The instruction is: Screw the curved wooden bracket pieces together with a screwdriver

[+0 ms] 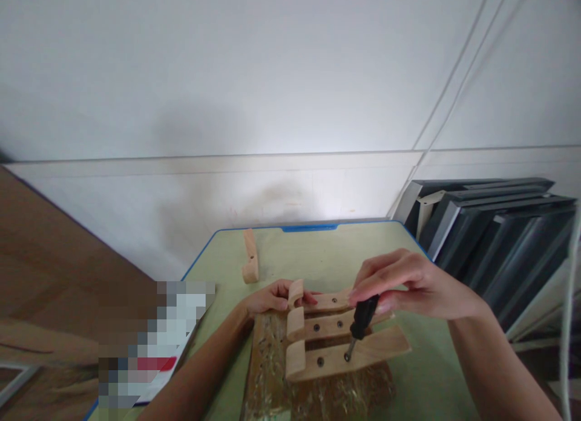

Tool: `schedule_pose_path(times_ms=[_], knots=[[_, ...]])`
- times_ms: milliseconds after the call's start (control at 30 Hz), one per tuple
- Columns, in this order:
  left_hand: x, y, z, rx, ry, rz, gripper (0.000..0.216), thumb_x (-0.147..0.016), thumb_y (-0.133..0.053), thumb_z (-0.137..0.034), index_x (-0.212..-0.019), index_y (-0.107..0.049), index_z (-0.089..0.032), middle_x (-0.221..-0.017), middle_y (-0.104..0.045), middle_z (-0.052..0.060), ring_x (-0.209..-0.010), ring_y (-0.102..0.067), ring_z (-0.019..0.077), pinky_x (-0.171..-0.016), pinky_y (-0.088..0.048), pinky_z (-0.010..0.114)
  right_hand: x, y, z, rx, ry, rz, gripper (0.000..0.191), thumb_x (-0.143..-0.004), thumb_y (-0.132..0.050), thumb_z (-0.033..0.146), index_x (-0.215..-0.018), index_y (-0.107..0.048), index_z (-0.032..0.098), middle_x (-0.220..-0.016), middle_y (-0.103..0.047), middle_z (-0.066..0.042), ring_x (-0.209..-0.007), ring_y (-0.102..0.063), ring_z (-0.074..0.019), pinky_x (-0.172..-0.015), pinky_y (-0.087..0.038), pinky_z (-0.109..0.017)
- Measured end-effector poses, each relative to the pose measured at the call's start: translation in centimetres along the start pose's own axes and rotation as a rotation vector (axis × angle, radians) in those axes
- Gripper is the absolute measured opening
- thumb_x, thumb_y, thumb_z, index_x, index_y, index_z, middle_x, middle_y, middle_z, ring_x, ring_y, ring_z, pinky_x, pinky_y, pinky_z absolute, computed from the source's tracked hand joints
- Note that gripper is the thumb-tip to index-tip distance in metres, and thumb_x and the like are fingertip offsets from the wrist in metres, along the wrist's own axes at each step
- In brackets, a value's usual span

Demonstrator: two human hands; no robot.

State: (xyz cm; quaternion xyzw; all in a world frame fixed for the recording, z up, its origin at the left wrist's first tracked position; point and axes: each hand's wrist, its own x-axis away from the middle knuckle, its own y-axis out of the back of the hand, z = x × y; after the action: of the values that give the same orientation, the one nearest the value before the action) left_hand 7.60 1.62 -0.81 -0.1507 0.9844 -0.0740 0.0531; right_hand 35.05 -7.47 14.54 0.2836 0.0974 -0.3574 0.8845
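Note:
My right hand (403,285) is closed round the black handle of a screwdriver (363,318). Its tip meets a screw (347,357) in the nearest of three wooden hooks (333,360). These lie side by side, curled ends to the left, with dark screws or holes along their shanks. Beyond it are the middle wooden hook (296,324) and the far wooden hook (318,301). My left hand (272,297) grips the far hook near its curl, thumb in front and fingers partly hidden behind. Under the hooks is a brown block (267,366) covered in shiny clear wrap or tape.
A loose wooden hook (251,257) lies farther back on the pale green table (363,242), which has a blue edge. At left is a partly blurred white sheet (181,330). Dark panels (494,227) lean at right; a white wall (272,76) stands behind.

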Motion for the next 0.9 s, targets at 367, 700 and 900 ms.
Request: schedule_pose_path(times_ms=[367, 700, 900], knots=[[-0.2, -0.3, -0.2, 0.011, 0.043, -0.015, 0.028, -0.084, -0.050, -0.029, -0.107, -0.052, -0.014, -0.112, -0.055, 0.008, -0.099, -0.054, 0.0204, -0.083, -0.044, 0.042, 0.0, -1.1, 0.5, 0.132, 0.010, -0.085, 0.022, -0.071, -0.067, 0.019, -0.091, -0.065, 0.014, -0.075, -0.061, -0.006, -0.066, -0.056, -0.0116, -0.059, -0.044, -0.023], [-0.2, -0.5, -0.4, 0.046, 0.061, -0.025, 0.028, -0.083, -0.051, -0.029, -0.106, -0.053, -0.014, -0.112, -0.055, 0.007, -0.098, -0.055, 0.0201, -0.083, -0.045, 0.042, -0.3, -2.4, 1.4, 0.295, -0.029, -0.125, 0.023, -0.066, -0.070, 0.032, -0.067, -0.054, 0.016, -0.063, -0.049, 0.002, -0.056, -0.045, -0.0076, -0.049, -0.031, -0.020], [-0.1, -0.7, -0.3, 0.057, 0.053, -0.021, 0.028, -0.084, -0.050, -0.029, -0.107, -0.052, -0.014, -0.111, -0.055, 0.007, -0.097, -0.055, 0.0199, -0.082, -0.046, 0.041, -0.3, -3.1, 1.7, 0.428, -0.012, -0.137, 0.010, -0.076, -0.059, 0.021, -0.072, -0.050, 0.018, -0.063, -0.043, 0.002, -0.057, -0.040, -0.0084, -0.050, -0.027, -0.022]])
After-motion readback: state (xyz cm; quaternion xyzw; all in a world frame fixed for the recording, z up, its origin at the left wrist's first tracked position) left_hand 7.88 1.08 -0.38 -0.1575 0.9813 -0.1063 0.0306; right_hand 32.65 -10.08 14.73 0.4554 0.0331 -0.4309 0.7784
